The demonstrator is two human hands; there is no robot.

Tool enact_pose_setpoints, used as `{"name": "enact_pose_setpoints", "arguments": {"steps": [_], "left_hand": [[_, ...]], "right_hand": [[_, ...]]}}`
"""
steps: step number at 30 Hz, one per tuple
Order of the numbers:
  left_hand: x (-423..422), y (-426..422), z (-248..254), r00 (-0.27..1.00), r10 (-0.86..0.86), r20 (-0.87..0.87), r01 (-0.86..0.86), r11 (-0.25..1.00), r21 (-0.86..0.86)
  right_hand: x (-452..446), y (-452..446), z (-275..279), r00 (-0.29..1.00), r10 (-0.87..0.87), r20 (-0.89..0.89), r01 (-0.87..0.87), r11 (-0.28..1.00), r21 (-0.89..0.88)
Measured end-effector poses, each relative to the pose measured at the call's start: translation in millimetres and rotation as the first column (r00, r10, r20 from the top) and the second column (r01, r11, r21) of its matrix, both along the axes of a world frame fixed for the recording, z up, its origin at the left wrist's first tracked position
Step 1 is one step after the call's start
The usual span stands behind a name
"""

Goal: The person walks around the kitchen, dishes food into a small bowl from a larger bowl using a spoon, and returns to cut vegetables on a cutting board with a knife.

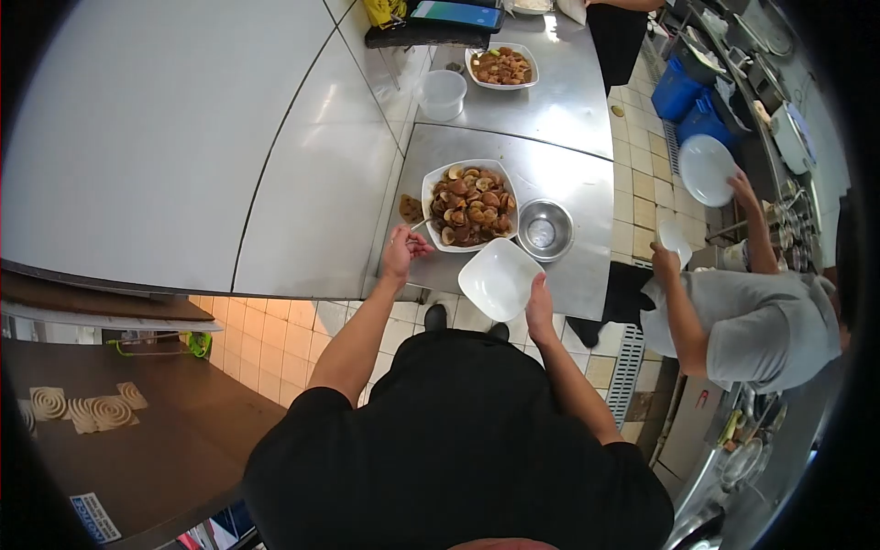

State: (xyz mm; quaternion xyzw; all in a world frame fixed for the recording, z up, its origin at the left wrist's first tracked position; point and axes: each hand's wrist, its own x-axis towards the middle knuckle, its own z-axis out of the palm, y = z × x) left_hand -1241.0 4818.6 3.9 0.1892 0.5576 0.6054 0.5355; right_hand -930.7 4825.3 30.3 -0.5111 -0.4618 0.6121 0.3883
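The black shirt (458, 431) is seen closest, before the counter (573, 174). A utensil (419, 224) is pinched in the left hand (405, 251), its tip seemingly lost in the food (472, 206) of the dish (428, 203) on the counter. A white bowl (500, 280) is gripped by the right hand (540, 309) just beside the dish. Scooping appears to be in hand; a full scoop and a steady, level bowl would be called for.

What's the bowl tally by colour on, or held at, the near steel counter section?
White: 2 (filled bowl; empty bowl in the right hand)
Silver: 1 (metal bowl)
Total: 3
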Motion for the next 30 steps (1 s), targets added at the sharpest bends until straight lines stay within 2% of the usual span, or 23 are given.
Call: {"name": "enact_pose_setpoints", "arguments": {"steps": [4,6,11,20,27,30], "left_hand": [[-6,-5,8,0.999,-0.017,0.041,0.018,1.0,-0.023],[-3,-1,0,0.997,-0.043,0.059,0.042,0.999,0.03],[-10,-5,-3,0.994,-0.076,0.074,0.074,0.997,0.029],[-10,-7,2,0.979,-0.071,0.191,0.049,0.992,0.117],[-11,-7,8,0.979,-0.068,0.19,0.039,0.988,0.152],[-12,-13,13,0.982,-0.036,0.187,0.008,0.989,0.147]], "right_hand": [[-8,4,-11,0.999,0.006,-0.038,-0.007,1.0,-0.026],[-11,4,-25,0.997,-0.011,-0.075,0.007,0.999,-0.052],[-19,1,-37,0.998,-0.039,-0.039,0.038,0.999,-0.037],[-30,-1,-39,0.997,-0.062,-0.047,0.06,0.997,-0.04],[-42,3,-36,0.99,-0.075,-0.117,0.07,0.997,-0.04],[-49,5,-28,0.988,-0.101,-0.116,0.091,0.992,-0.091]]}}
